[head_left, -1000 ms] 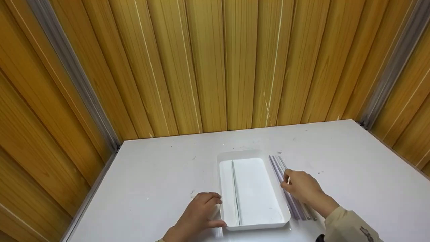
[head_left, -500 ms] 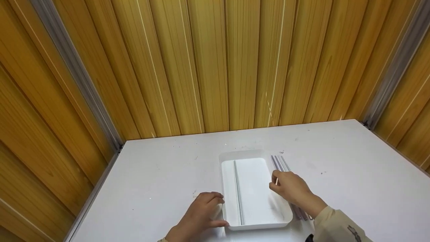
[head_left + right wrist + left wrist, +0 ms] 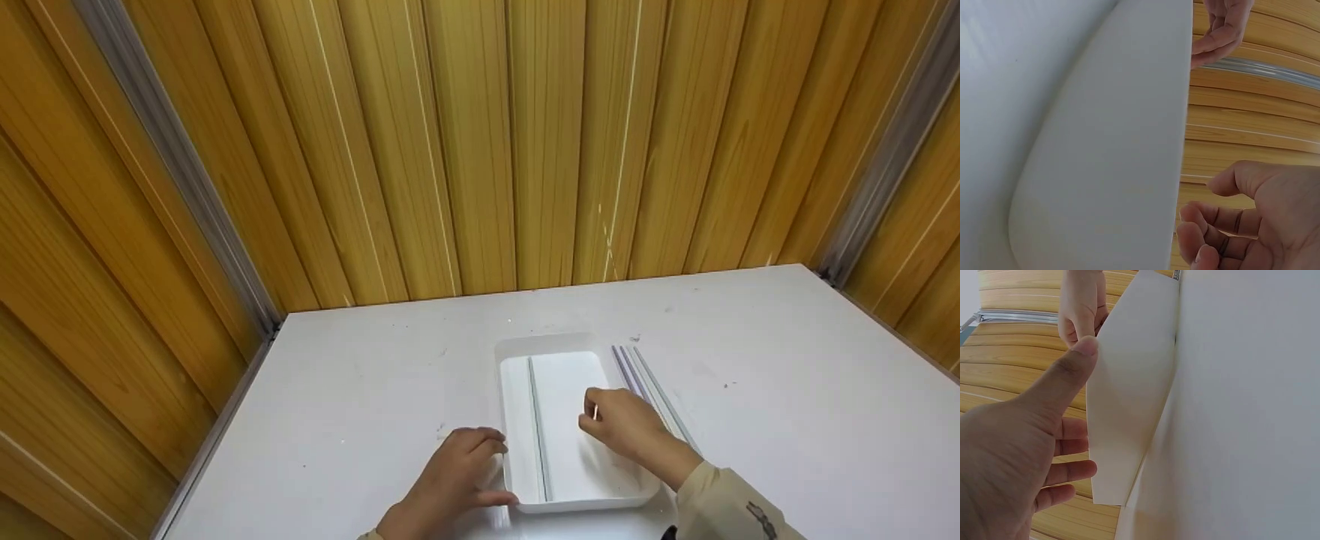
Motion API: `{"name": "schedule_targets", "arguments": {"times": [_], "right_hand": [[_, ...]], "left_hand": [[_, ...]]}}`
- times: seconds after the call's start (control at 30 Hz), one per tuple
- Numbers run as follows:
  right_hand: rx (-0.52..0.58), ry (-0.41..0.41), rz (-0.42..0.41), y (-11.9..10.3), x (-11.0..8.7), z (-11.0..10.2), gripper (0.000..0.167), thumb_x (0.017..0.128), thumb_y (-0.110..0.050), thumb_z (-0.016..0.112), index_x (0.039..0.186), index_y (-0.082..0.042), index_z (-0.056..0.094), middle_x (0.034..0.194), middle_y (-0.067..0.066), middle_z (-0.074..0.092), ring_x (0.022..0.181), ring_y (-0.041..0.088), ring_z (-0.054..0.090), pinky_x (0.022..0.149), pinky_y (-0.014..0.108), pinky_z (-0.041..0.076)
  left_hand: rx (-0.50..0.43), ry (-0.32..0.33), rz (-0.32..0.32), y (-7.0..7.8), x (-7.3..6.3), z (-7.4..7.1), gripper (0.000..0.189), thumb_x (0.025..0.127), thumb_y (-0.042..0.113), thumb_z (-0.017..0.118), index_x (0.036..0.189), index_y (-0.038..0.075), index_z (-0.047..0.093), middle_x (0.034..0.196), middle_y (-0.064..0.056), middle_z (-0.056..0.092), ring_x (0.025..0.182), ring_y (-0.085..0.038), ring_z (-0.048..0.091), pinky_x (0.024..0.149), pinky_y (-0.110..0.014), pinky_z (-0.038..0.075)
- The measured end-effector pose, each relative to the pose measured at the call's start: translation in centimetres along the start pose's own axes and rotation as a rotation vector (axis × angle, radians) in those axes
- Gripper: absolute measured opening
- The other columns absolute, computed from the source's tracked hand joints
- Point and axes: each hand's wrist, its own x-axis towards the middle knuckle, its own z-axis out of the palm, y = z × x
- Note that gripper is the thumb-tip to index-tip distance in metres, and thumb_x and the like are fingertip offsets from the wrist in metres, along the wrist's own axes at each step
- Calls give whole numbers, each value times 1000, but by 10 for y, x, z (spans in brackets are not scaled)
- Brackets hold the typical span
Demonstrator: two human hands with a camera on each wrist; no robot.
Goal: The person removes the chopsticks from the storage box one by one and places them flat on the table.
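A white rectangular tray (image 3: 577, 506) lies on the table, with one thin greenish stick (image 3: 536, 420) lengthwise inside it. My left hand (image 3: 454, 472) rests at the tray's left side. Its thumb touches the near-left corner and its fingertips are at the left rim. In the left wrist view, thumb and fingers are spread along the rim. Over the right part of the tray hovers my right hand (image 3: 622, 424), fingers loosely curled. The right wrist view shows a gap between thumb and fingers, with nothing seen between them. Several thin sticks (image 3: 626, 367), purple and pale, lie right of the tray, partly behind the right hand.
The white table (image 3: 390, 390) carries small specks and marks. Wood-patterned panels (image 3: 480, 150) stand behind it and at both sides, with grey metal posts (image 3: 187, 172) in the corners.
My right hand has moved left from the sticks to above the inside of the tray. More of the sticks now shows. My left hand stays at the tray's edge; the view shifts slightly.
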Motion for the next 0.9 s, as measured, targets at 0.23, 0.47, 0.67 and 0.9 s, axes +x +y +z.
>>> {"name": "schedule_targets", "arguments": {"times": [0.23,0.47,0.67,0.9], "right_hand": [[2,-17,3,-7,0,12,7,81,-16,63,75,-13,60,63,-3,57,55,12,45,49,25,34],[21,-51,-10,-14,0,22,8,81,-16,64,75,-12,59,64,-2,57,55,12,46,50,25,35],[10,-64,-28,-19,1,28,8,80,-16,64,75,-11,59,65,-1,59,57,13,47,52,27,39],[26,-103,-34,-23,1,33,8,80,-16,64,76,-10,59,70,2,62,59,15,50,54,29,43]], "left_hand": [[-12,40,17,-1,0,2,57,67,59,71,96,11,64,104,0,64,96,-11,61,89,-24,51],[-23,25,9,-1,0,1,56,68,59,71,97,11,64,105,0,65,96,-11,61,89,-25,52],[-23,33,8,-1,-1,0,57,66,58,73,97,11,64,105,1,64,96,-11,61,89,-24,52],[-17,13,2,-1,0,0,57,66,58,74,97,12,64,105,2,64,96,-11,61,89,-24,51]]}}
